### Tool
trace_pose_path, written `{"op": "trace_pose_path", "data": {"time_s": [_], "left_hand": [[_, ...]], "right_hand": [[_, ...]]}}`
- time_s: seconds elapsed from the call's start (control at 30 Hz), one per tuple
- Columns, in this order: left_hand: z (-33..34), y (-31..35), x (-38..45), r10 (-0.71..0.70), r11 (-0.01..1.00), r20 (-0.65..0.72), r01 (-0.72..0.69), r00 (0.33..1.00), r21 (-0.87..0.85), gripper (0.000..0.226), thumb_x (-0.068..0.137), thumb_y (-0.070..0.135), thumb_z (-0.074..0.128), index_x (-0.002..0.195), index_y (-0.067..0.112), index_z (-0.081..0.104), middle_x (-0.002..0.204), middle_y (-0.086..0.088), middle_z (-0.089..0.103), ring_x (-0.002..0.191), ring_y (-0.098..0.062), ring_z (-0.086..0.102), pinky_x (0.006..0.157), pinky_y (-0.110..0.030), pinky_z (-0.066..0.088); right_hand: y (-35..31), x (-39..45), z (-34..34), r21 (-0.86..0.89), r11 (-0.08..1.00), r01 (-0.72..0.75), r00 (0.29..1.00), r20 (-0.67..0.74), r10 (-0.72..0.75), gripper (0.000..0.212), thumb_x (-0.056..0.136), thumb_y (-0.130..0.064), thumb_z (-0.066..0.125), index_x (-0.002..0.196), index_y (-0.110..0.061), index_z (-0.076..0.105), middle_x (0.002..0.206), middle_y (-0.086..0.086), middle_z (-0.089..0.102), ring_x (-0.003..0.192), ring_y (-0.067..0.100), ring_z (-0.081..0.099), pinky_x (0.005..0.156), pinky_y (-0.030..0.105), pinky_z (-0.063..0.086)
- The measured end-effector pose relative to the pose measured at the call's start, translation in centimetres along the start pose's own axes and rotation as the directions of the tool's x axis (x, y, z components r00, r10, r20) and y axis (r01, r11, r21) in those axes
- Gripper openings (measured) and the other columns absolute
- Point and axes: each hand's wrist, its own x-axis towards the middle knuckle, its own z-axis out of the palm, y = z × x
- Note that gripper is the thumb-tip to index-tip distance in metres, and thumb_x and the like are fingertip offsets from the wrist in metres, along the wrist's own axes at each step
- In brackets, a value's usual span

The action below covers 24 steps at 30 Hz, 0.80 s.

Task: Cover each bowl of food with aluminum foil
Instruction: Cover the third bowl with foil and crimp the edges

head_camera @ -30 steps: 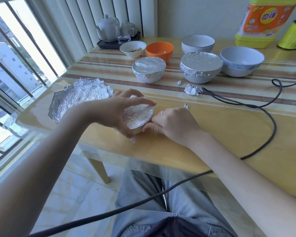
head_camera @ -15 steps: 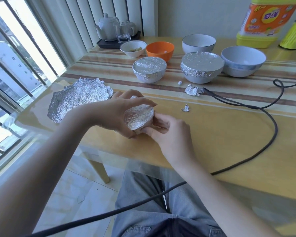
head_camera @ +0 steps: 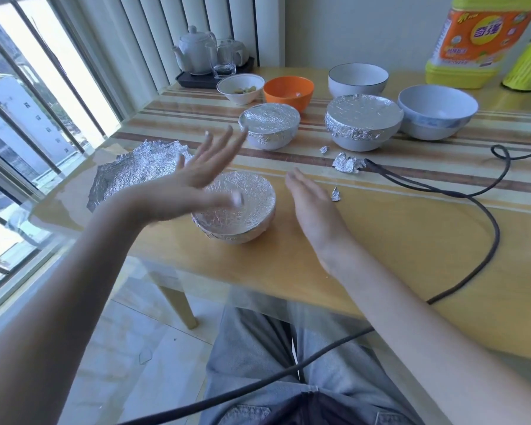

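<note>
Your left hand (head_camera: 193, 182), fingers spread wide, hovers over the small foil-wrapped white bowl (head_camera: 235, 208) near the wooden table's (head_camera: 380, 240) front edge; your right hand (head_camera: 311, 204), flat and empty, lies just beside it.

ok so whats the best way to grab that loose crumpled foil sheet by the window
Pinch the foil sheet at its raised, ragged near-left edge, coming in from the window side with the left hand. It lies cupped and free on the table, so its upturned rim gives a lip.
</note>
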Motion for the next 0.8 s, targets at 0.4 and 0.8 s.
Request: {"op": "trace_pose_path", "data": {"time_s": [0.4, 0.8], "left_hand": [[6.2, 0.4, 1.0, -0.540, 0.586, -0.450, -0.066, 0.711, -0.808, 0.064, 0.085, 0.068, 0.025, 0.120, 0.025, 0.059, 0.102, -0.001, 0.068, 0.095, -0.017, 0.066, 0.081, -0.033, 0.049], [8.6, 0.9, -1.1, -0.644, 0.114, -0.300, -0.300, 0.704, -0.947, 0.071, 0.101, 0.055, 0.011, 0.139, 0.007, 0.048, 0.131, -0.014, 0.061, 0.122, -0.025, 0.057, 0.112, -0.043, 0.035]], "right_hand": [[0.7, 3.7, 4.5, -0.010, 0.999, 0.042, 0.999, 0.029, -0.042, 0.071, 0.088, -0.069, 0.022, 0.121, -0.022, 0.063, 0.127, -0.001, 0.062, 0.122, 0.017, 0.052, 0.108, 0.039, 0.036], [1.6, 0.3, 0.9, 0.341, 0.924, -0.172, 0.974, 0.202, 0.107, 0.059, 0.099, -0.055, 0.017, 0.126, -0.017, 0.055, 0.130, -0.004, 0.058, 0.121, 0.006, 0.051, 0.110, 0.027, 0.034]]}}
